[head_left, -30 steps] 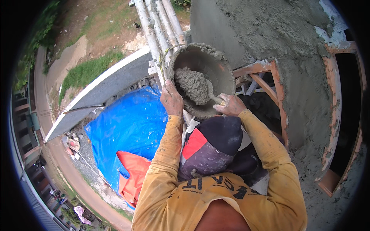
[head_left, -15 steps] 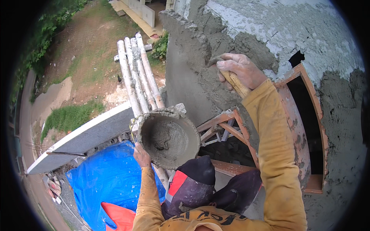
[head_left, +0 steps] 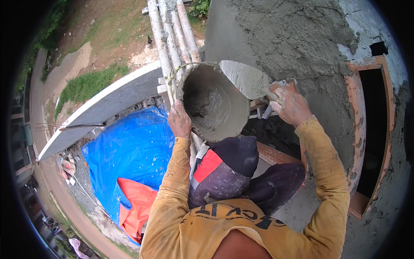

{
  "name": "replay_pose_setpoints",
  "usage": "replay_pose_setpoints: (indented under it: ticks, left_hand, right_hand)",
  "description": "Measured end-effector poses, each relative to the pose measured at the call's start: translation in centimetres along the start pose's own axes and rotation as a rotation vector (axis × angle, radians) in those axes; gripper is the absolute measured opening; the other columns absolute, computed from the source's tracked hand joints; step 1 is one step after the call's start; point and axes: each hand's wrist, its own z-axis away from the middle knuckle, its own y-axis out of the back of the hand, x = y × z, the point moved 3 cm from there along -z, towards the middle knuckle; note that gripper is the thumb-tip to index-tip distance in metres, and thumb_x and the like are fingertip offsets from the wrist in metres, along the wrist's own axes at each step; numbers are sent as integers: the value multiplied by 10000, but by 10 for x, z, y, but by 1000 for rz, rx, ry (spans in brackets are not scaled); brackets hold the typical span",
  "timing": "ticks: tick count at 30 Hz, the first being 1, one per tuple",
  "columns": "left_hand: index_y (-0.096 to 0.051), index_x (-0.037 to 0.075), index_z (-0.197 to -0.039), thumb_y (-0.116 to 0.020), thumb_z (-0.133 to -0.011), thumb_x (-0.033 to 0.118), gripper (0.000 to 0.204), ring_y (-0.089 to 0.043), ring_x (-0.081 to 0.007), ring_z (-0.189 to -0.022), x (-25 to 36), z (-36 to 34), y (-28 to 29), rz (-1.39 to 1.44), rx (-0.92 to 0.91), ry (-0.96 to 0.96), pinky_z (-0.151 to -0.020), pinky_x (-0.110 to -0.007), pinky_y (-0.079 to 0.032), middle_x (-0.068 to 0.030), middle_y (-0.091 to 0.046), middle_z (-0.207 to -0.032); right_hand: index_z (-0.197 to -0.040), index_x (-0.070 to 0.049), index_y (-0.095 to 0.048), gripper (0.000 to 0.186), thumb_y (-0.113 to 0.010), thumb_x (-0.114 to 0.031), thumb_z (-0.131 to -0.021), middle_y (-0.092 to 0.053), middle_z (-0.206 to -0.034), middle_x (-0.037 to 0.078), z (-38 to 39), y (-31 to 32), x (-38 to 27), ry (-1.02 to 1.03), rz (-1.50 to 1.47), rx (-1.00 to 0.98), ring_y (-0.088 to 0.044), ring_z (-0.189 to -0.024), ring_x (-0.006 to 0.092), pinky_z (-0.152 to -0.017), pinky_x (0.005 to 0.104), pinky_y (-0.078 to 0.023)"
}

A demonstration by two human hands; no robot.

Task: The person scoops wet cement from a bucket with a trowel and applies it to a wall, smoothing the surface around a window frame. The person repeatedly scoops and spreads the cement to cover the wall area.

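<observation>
My left hand (head_left: pixel 180 121) is closed on the left side of a round mortar bucket (head_left: pixel 243 118), which is tilted and has wet grey mortar (head_left: pixel 211 105) sticking inside it. My right hand (head_left: pixel 290 102) is wrapped round the handle of a trowel; the handle is mostly hidden by the fingers. The smeared trowel blade (head_left: pixel 245 79) lies across the bucket's upper right rim; whether it touches the rim I cannot tell. Beyond the right hand rises a wall (head_left: pixel 284 41) coated in rough, wet mortar.
Mortar-spattered poles (head_left: pixel 174 34) run out beyond the bucket. A wooden window frame (head_left: pixel 386 99) borders a dark opening at the right. Below lie a blue tarp (head_left: pixel 129 146), a red cloth (head_left: pixel 136 200) and a low white-topped wall (head_left: pixel 101 103). My bent knees (head_left: pixel 233 159) are beneath the bucket.
My right hand has brought the trowel from the wall down to the bucket's rim. The left hand still holds the bucket, now tipped more. The whole view has shifted.
</observation>
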Motion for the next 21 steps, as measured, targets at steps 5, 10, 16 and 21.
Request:
replay_pose_setpoints:
  ticks: [5, 10, 16, 21]
  left_hand:
    - [-609, -33, -929, -442, -963, 250, 331, -607, -386, -694, 47, 2, -12, 151, -82, 178, -613, -409, -455, -246, -610, -747]
    - [-587, -32, -882, -424, -970, 292, 373, -525, -322, -557, 46, 13, -13, 190, -39, 129, -522, -398, -394, -219, -563, -674]
    - [-589, -28, -917, -404, -976, 280, 364, -580, -364, -661, 40, 23, -12, 160, -67, 222, -574, -405, -430, -233, -585, -724]
    - [-569, -32, -864, -400, -970, 231, 330, -576, -392, -680, 17, 4, -10, 129, -103, 243, -562, -445, -414, -245, -559, -688]
  right_hand:
    - [-1000, -50, -585, 269, -596, -214, -787, -608, -953, 153, -54, -119, -13, 65, 329, -204, -615, -911, 328, -791, 424, -492]
    - [-1032, -50, -576, 330, -583, -263, -778, -611, -986, 168, -25, -170, -36, 182, -4, -409, -594, -968, 343, -824, 435, -481]
    - [-1113, -29, -571, 482, -557, -341, -746, -610, -1026, 244, -4, -182, -65, -98, -532, -472, -576, -986, 401, -869, 442, -458]
    - [-1116, -26, -574, 512, -587, -359, -727, -617, -984, 251, 5, -156, -54, -173, -584, -330, -592, -944, 395, -834, 444, -466]
